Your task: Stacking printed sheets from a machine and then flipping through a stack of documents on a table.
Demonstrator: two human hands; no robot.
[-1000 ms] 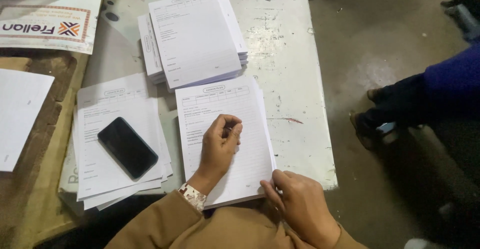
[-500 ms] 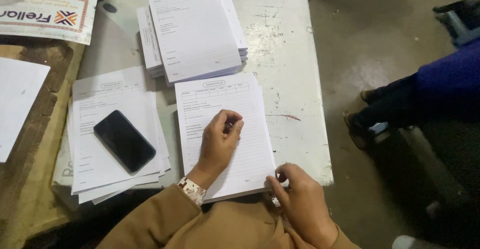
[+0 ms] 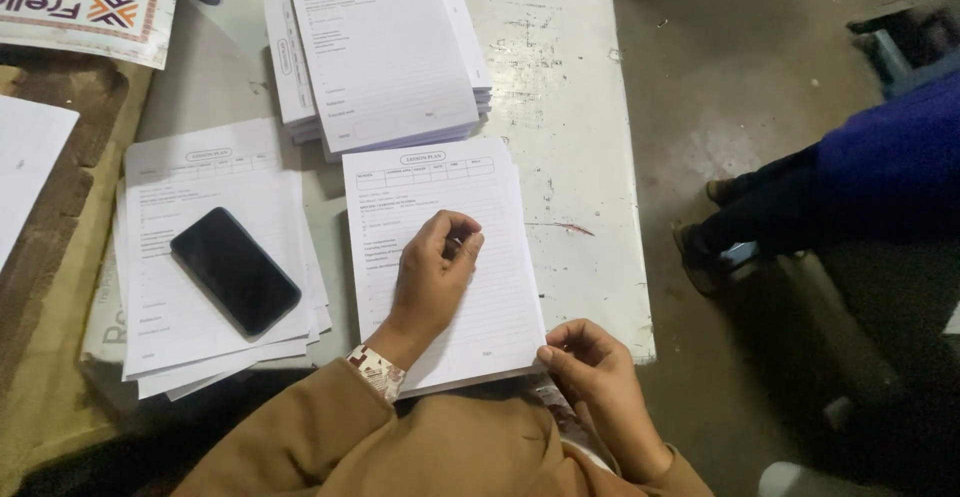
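Head view: on the table (image 3: pixel 580 107), a black phone (image 3: pixel 235 270) lies on a loose pile of forms (image 3: pixel 215 257) near the left edge. A thick stack of forms (image 3: pixel 385 52) sits toward the far edge. At the near edge, the left hand (image 3: pixel 432 272), fingers curled, presses on the front pad of forms (image 3: pixel 450 257). The right hand (image 3: pixel 600 377) pinches that pad's near right corner.
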